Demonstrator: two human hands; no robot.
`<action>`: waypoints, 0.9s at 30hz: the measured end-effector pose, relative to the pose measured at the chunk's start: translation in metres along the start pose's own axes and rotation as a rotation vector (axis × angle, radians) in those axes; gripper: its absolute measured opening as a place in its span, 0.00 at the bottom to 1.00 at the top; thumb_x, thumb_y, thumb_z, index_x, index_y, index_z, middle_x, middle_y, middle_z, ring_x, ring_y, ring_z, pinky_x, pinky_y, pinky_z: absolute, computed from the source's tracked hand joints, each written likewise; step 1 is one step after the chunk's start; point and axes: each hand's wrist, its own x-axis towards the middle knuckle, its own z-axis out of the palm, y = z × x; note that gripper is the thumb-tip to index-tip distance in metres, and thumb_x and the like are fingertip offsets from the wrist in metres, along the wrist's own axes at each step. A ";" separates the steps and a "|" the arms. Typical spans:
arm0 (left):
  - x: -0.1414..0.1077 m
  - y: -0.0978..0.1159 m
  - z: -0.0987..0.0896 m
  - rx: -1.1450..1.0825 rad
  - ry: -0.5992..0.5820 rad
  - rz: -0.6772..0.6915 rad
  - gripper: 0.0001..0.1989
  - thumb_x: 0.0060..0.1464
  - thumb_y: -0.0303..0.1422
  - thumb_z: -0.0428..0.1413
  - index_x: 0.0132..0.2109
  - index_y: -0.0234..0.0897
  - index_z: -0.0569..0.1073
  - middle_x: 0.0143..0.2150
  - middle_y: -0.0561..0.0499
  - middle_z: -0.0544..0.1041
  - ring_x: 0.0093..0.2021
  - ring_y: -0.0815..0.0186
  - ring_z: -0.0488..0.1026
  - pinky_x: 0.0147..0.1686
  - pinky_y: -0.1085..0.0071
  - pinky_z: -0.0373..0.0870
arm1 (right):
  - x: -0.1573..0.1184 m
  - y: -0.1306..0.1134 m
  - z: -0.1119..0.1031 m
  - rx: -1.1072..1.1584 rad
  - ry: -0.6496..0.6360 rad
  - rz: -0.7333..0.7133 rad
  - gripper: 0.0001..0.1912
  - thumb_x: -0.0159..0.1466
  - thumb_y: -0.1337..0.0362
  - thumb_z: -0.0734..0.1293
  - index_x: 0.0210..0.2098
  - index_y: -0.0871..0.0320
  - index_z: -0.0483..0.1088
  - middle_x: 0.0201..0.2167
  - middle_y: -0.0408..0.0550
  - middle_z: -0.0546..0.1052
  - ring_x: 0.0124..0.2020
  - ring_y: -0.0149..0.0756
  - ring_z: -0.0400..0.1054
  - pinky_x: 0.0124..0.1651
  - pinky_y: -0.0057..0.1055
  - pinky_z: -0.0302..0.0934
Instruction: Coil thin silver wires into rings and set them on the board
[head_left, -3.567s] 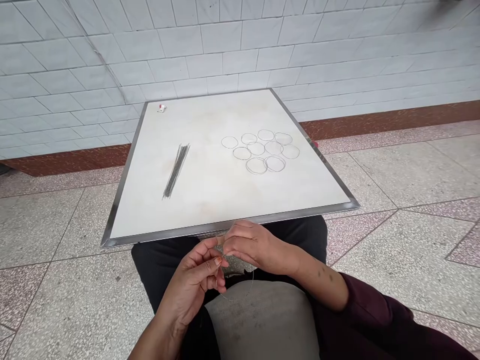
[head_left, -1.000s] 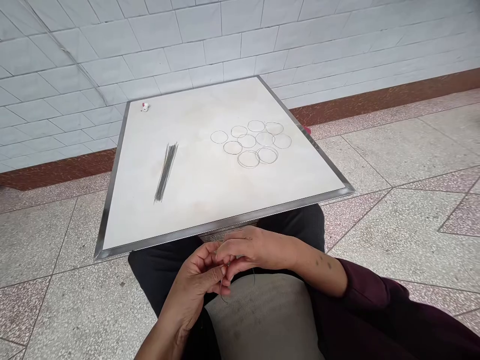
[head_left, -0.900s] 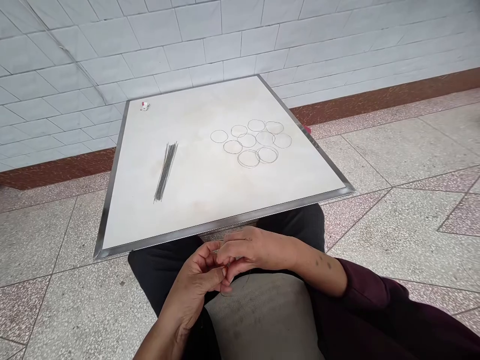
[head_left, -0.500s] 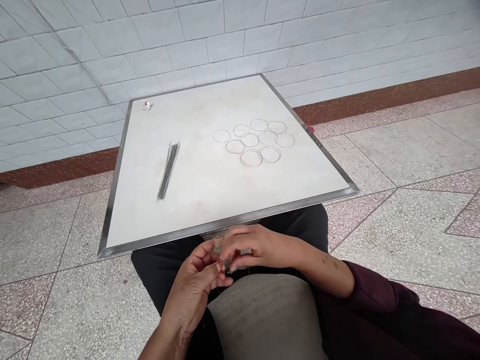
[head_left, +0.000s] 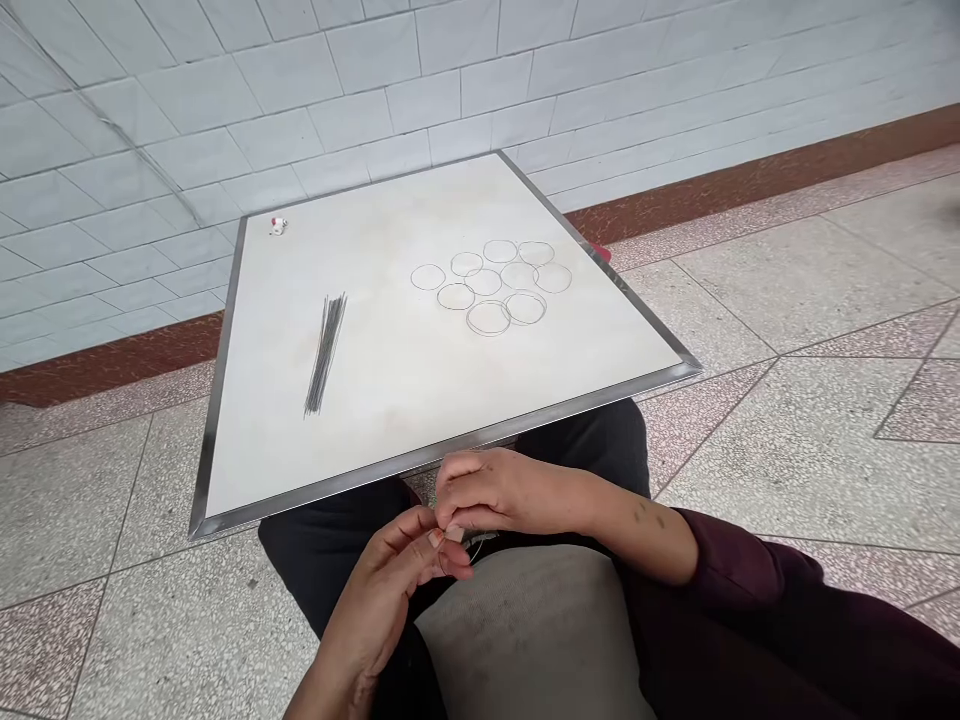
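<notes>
Over my lap, just below the table's near edge, my left hand (head_left: 401,560) pinches a thin wire (head_left: 480,548) between thumb and fingers. My right hand (head_left: 484,493) meets it from the other side, its fingers closed on the same wire. A curved part of the wire shows below the right fingers; the rest is hidden by both hands. On the table, several wire rings (head_left: 488,318) lie grouped right of the middle, some overlapping. A bundle of straight wires (head_left: 325,355) lies toward the left side.
The white table (head_left: 375,440) has a metal rim and stands near a tiled wall (head_left: 360,90). A small red and white item (head_left: 278,226) sits at its far left corner. A bit of something red (head_left: 601,252) shows beyond the right edge. Speckled floor (head_left: 750,480) surrounds the table.
My right hand's fingers have closed in tighter and come closer to my left fingertips. The view has shifted slightly, so the table appears a little further left. The rings and bundle lie as before.
</notes>
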 end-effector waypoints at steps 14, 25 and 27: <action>0.001 0.004 0.003 0.139 -0.060 -0.069 0.14 0.57 0.41 0.59 0.36 0.34 0.81 0.30 0.44 0.83 0.31 0.58 0.80 0.39 0.62 0.73 | 0.002 -0.003 -0.012 0.127 -0.101 0.054 0.04 0.68 0.68 0.67 0.40 0.60 0.75 0.37 0.46 0.72 0.38 0.29 0.70 0.42 0.24 0.65; 0.001 -0.004 0.009 -0.271 0.041 0.057 0.08 0.55 0.34 0.61 0.31 0.35 0.80 0.28 0.50 0.76 0.29 0.66 0.72 0.35 0.64 0.76 | 0.001 -0.001 -0.009 0.060 0.134 0.024 0.06 0.69 0.67 0.65 0.43 0.61 0.73 0.38 0.49 0.72 0.40 0.31 0.69 0.43 0.26 0.67; 0.000 -0.004 0.009 -0.291 0.010 0.050 0.08 0.55 0.32 0.60 0.30 0.35 0.80 0.30 0.50 0.74 0.30 0.66 0.70 0.35 0.63 0.76 | 0.001 0.000 -0.006 0.048 0.162 -0.010 0.07 0.70 0.67 0.64 0.43 0.61 0.75 0.38 0.49 0.72 0.39 0.30 0.69 0.41 0.25 0.67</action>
